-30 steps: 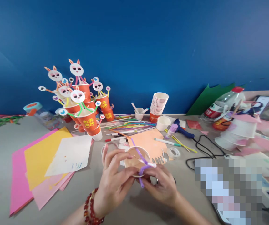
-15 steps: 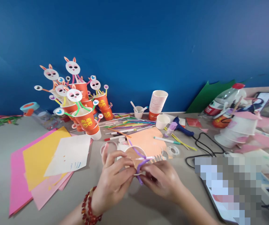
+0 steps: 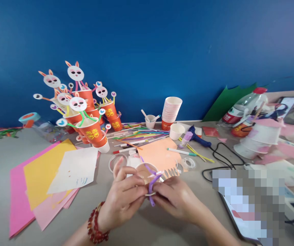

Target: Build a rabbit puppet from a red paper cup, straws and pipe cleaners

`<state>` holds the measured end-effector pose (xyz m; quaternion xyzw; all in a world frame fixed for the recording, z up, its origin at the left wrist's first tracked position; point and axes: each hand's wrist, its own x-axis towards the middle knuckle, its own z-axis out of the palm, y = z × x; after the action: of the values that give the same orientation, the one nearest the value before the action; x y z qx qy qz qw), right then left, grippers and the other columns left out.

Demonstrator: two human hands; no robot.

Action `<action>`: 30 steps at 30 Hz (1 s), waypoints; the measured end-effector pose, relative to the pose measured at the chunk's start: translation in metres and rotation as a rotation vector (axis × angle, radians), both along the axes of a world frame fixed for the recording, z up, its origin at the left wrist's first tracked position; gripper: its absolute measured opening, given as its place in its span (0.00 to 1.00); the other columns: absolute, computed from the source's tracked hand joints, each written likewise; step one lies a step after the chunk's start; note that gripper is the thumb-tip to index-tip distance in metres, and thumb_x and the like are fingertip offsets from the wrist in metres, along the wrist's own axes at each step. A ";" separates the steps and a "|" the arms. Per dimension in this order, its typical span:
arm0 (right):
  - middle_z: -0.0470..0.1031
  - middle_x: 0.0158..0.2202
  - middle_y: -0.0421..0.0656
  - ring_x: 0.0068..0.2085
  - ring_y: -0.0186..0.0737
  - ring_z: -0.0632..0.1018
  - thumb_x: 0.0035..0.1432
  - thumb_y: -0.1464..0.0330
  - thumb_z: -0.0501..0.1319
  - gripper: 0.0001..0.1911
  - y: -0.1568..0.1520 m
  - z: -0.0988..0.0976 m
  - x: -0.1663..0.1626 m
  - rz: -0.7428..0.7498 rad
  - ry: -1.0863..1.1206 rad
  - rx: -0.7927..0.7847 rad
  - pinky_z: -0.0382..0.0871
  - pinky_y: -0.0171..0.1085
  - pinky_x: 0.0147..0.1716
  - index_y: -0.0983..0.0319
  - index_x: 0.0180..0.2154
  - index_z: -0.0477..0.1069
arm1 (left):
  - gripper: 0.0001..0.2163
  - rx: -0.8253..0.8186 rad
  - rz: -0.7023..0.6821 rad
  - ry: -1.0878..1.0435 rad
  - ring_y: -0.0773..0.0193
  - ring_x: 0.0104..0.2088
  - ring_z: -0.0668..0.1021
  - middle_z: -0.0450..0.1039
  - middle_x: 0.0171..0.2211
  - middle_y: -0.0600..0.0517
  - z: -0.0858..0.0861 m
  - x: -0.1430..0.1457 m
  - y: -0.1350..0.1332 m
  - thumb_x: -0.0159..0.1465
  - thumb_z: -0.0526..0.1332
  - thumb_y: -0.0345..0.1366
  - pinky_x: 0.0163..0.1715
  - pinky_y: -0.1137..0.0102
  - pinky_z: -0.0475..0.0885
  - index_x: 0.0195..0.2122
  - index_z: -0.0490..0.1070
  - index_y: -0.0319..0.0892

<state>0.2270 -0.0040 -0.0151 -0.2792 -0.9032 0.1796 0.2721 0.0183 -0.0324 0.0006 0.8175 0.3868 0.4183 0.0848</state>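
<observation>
My left hand and my right hand meet low in the middle of the head view, both closed around a small paper cup whose open mouth faces me. A purple pipe cleaner loops over the cup's near rim, pinched between the fingertips of both hands. A thin white stick lies across the cup mouth. A red bead bracelet circles my left wrist.
Pink, yellow and white paper sheets lie left. Finished bunny cups stand at the back left, a stack of white cups at the back centre. Straws and pens, a blue glue gun, tape rolls and a bottle crowd the table.
The cup has tilted and shrunk in view as both hands closed in on its rim. The purple pipe cleaner is bent tighter over the edge. The camera has drifted slightly.
</observation>
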 end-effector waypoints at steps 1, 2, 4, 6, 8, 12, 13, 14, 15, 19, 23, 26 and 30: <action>0.77 0.25 0.42 0.28 0.38 0.77 0.68 0.67 0.53 0.11 -0.001 0.002 0.000 0.001 -0.024 -0.021 0.65 0.32 0.30 0.60 0.33 0.70 | 0.09 0.000 -0.009 -0.008 0.58 0.43 0.73 0.79 0.33 0.54 0.000 0.000 0.000 0.64 0.59 0.27 0.64 0.43 0.45 0.33 0.77 0.48; 0.77 0.26 0.43 0.29 0.38 0.77 0.68 0.67 0.53 0.11 -0.001 0.003 0.000 -0.001 -0.048 -0.037 0.65 0.32 0.31 0.60 0.34 0.70 | 0.09 -0.001 -0.013 -0.012 0.57 0.43 0.73 0.78 0.33 0.54 0.000 0.000 -0.001 0.64 0.59 0.28 0.64 0.42 0.46 0.33 0.77 0.47; 0.77 0.27 0.43 0.30 0.39 0.77 0.67 0.67 0.54 0.10 -0.002 0.004 0.000 -0.002 -0.070 -0.050 0.66 0.33 0.32 0.60 0.34 0.70 | 0.08 -0.007 -0.022 -0.011 0.57 0.43 0.73 0.78 0.33 0.53 0.000 -0.001 -0.001 0.63 0.59 0.27 0.64 0.42 0.46 0.33 0.76 0.47; 0.77 0.27 0.43 0.31 0.39 0.77 0.67 0.66 0.54 0.11 -0.002 0.003 0.001 0.014 -0.057 -0.066 0.66 0.33 0.33 0.60 0.33 0.70 | 0.08 -0.023 -0.041 -0.012 0.58 0.43 0.73 0.78 0.33 0.53 0.001 -0.001 -0.002 0.63 0.59 0.27 0.64 0.42 0.46 0.33 0.76 0.47; 0.76 0.26 0.43 0.30 0.39 0.76 0.67 0.66 0.53 0.11 -0.002 0.001 0.002 0.041 -0.033 -0.087 0.66 0.33 0.32 0.60 0.33 0.70 | 0.08 -0.038 -0.069 -0.018 0.58 0.44 0.73 0.78 0.34 0.53 0.000 -0.001 -0.002 0.62 0.59 0.26 0.65 0.42 0.44 0.33 0.75 0.46; 0.76 0.25 0.42 0.28 0.37 0.76 0.67 0.66 0.52 0.13 0.001 -0.002 0.003 0.091 0.002 -0.146 0.65 0.32 0.31 0.60 0.31 0.70 | 0.09 -0.067 -0.126 -0.002 0.57 0.45 0.72 0.78 0.36 0.53 -0.004 -0.001 0.000 0.61 0.59 0.24 0.65 0.41 0.43 0.36 0.74 0.46; 0.76 0.25 0.42 0.28 0.37 0.76 0.67 0.66 0.52 0.13 0.002 -0.002 0.003 0.101 0.010 -0.168 0.65 0.32 0.31 0.60 0.31 0.70 | 0.09 -0.077 -0.132 0.008 0.57 0.46 0.72 0.78 0.36 0.53 -0.004 -0.001 0.000 0.61 0.60 0.24 0.65 0.42 0.44 0.36 0.74 0.46; 0.76 0.24 0.41 0.27 0.36 0.76 0.67 0.66 0.52 0.14 0.003 -0.002 0.003 0.106 0.020 -0.193 0.65 0.32 0.31 0.60 0.30 0.69 | 0.09 -0.081 -0.131 0.015 0.57 0.46 0.72 0.78 0.36 0.53 -0.004 -0.001 0.001 0.60 0.59 0.23 0.65 0.42 0.44 0.36 0.74 0.46; 0.76 0.23 0.41 0.27 0.36 0.76 0.67 0.66 0.52 0.14 0.004 -0.002 0.002 0.107 0.030 -0.219 0.65 0.32 0.30 0.60 0.30 0.69 | 0.10 -0.080 -0.124 0.019 0.56 0.46 0.72 0.78 0.37 0.53 -0.004 -0.001 0.001 0.61 0.59 0.23 0.64 0.42 0.45 0.36 0.73 0.46; 0.76 0.22 0.39 0.24 0.34 0.75 0.68 0.67 0.52 0.14 0.005 0.001 0.001 0.104 0.052 -0.300 0.63 0.30 0.27 0.60 0.28 0.68 | 0.09 -0.085 -0.079 0.027 0.57 0.46 0.71 0.77 0.36 0.53 -0.001 -0.002 0.002 0.61 0.60 0.23 0.64 0.41 0.46 0.35 0.73 0.46; 0.76 0.22 0.40 0.25 0.36 0.77 0.66 0.67 0.53 0.13 0.006 0.001 0.001 0.118 0.046 -0.315 0.64 0.30 0.28 0.60 0.29 0.68 | 0.09 -0.138 -0.113 0.024 0.57 0.46 0.71 0.76 0.36 0.53 -0.001 -0.002 0.001 0.61 0.60 0.23 0.64 0.42 0.46 0.35 0.73 0.46; 0.75 0.21 0.40 0.25 0.36 0.77 0.65 0.67 0.53 0.12 0.009 0.000 0.001 0.128 0.062 -0.348 0.65 0.30 0.28 0.61 0.30 0.70 | 0.10 -0.155 -0.106 0.000 0.57 0.46 0.71 0.76 0.36 0.53 -0.003 0.000 0.000 0.61 0.58 0.23 0.63 0.44 0.49 0.35 0.73 0.46; 0.73 0.17 0.38 0.21 0.34 0.75 0.65 0.66 0.55 0.12 0.012 0.000 0.002 0.101 0.085 -0.422 0.64 0.28 0.25 0.61 0.29 0.69 | 0.09 -0.136 -0.046 -0.021 0.57 0.45 0.72 0.77 0.35 0.53 -0.003 0.004 0.001 0.62 0.59 0.24 0.63 0.45 0.49 0.35 0.74 0.46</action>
<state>0.2293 0.0084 -0.0151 -0.2767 -0.8462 0.3894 0.2360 0.0226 -0.0311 -0.0027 0.8142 0.3945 0.3974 0.1536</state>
